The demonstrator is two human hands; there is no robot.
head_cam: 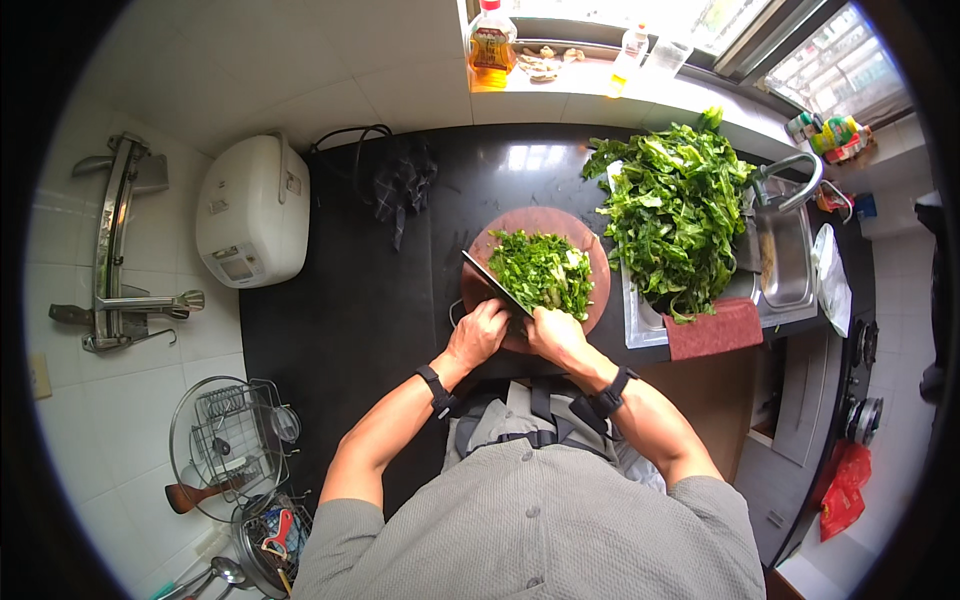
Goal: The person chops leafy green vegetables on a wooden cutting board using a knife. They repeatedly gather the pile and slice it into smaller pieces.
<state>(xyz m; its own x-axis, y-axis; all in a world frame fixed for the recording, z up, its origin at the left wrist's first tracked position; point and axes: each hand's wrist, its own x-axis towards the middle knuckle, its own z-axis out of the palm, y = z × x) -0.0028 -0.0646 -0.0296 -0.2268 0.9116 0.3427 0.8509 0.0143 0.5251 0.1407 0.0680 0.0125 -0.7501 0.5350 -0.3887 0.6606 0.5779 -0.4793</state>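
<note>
A round reddish-brown cutting board [491, 229] lies on the dark countertop before me, with a pile of chopped leafy greens [541, 270] on it. My right hand [556, 337] grips the near end of a kitchen knife [496, 283], whose blade slants up and to the left beside the greens. Its handle is hidden in that hand. At the lower left of the board, my left hand [480, 331] is close to the blade with its fingers bent together; whether it pinches something small, I cannot tell. Uncut leafy greens [675, 210] are heaped over the sink area at the right.
A white rice cooker [255, 210] and a dark checked cloth [405, 184] stand to the left. At the right are the steel sink [784, 262], its faucet [806, 176] and a red-brown cloth [712, 330] over the edge. Bottles, one an oil bottle [491, 49], line the windowsill.
</note>
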